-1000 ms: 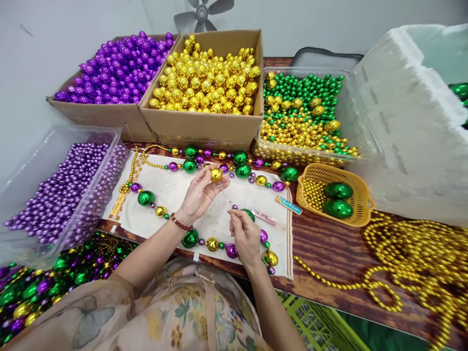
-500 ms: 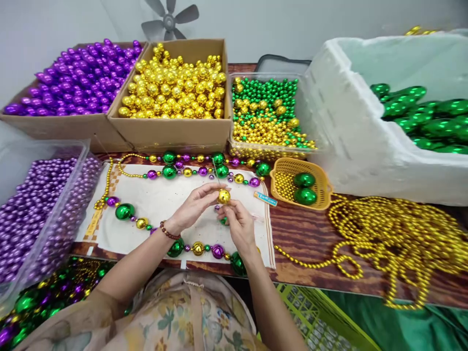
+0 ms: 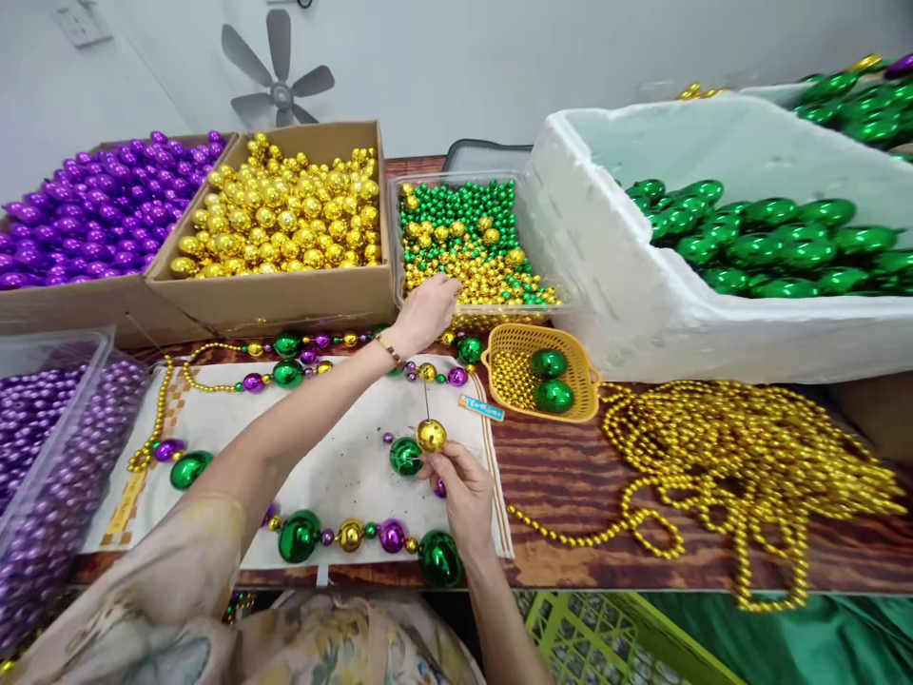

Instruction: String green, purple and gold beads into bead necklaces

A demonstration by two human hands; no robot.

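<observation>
My left hand reaches to the front of a clear plastic bin of small green and gold beads. Its fingers are curled together and their tips are hidden, so I cannot see what they hold. Over the white cloth, my right hand pinches a gold bead from below. A thin needle stands up out of that bead. A big green bead hangs just left of the right fingers, and a purple bead shows partly beneath them.
Bead strands lie along the cloth's near and far sides. Boxes of purple beads and gold beads stand behind. To the right are an orange basket, a foam box and a heap of gold bead chain.
My left hand has left the gold bead and moved up to the clear bin. My right hand keeps hold of the gold bead, now lower against the cloth. The view has shifted right.
</observation>
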